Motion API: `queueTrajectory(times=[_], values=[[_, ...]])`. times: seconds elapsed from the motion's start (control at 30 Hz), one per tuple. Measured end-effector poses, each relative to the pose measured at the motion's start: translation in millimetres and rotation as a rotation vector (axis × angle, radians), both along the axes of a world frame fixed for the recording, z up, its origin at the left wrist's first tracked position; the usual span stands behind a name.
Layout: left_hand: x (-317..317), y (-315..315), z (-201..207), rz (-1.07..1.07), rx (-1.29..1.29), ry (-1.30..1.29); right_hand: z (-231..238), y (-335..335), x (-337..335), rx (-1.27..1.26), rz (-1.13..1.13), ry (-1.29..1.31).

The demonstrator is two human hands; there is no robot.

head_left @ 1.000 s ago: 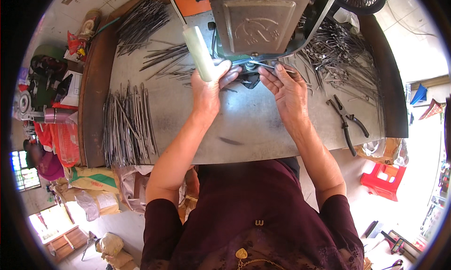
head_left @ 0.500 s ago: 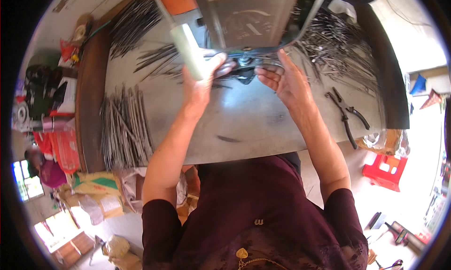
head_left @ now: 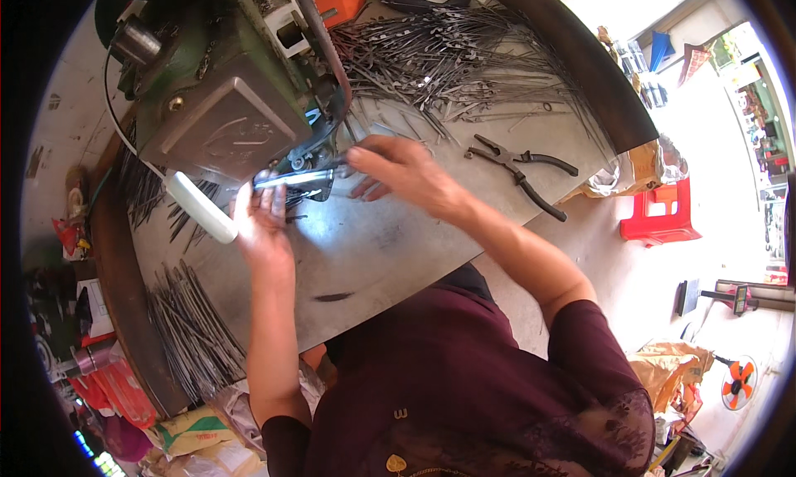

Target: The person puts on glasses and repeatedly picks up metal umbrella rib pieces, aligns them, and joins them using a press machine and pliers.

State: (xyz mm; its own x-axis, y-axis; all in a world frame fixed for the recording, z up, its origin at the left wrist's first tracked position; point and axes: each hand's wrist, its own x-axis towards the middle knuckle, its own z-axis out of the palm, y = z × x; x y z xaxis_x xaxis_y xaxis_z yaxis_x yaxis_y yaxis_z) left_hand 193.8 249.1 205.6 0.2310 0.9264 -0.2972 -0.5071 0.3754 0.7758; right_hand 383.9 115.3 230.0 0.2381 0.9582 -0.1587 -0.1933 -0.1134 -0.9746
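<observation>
My left hand [head_left: 267,224] is closed on the left end of a thin, shiny metal strip [head_left: 305,177], below the front of a green machine [head_left: 228,133]. At the strip's right end, my right hand [head_left: 402,174] pinches it between bent fingers; the exact contact is slightly blurred. Beside my left hand hangs a pale tube-shaped lamp [head_left: 199,206], partly in front of its edge. A small metal fitting of the machine [head_left: 305,155] sits just behind the strip. Bright light falls on the tabletop under my hands.
A big heap of dark metal rods [head_left: 448,54] covers the far right of the metal table [head_left: 390,236]. Pliers [head_left: 524,172] with black handles lie at the right edge. More rods [head_left: 189,332] are stacked near left. A red stool [head_left: 661,213] stands beyond the table.
The view has swung toward the right, so the machine appears farther left. My right hand has turned, its fingers now pointing left at the strip's end. The strip shows more plainly.
</observation>
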Motion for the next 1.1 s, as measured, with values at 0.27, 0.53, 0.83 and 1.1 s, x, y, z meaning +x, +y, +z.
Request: queueTrajectory(times=[0.27, 0.53, 0.83, 1.1], values=[[-21, 15, -3, 0.002, 0.018, 0.017, -2, -55, 164, -0.415, -0.334, -1.693], [-8, -11, 22, -0.040, 0.032, 0.113, -8, -64, 179, -0.288, -0.256, -1.820], [-8, -19, 23, -0.082, -0.004, 0.052, 23, -46, 121, 0.118, -0.497, -1.708], [9, -26, 8, -0.222, 0.103, 0.083, 17, 5, -45, -0.009, 0.062, -0.856]])
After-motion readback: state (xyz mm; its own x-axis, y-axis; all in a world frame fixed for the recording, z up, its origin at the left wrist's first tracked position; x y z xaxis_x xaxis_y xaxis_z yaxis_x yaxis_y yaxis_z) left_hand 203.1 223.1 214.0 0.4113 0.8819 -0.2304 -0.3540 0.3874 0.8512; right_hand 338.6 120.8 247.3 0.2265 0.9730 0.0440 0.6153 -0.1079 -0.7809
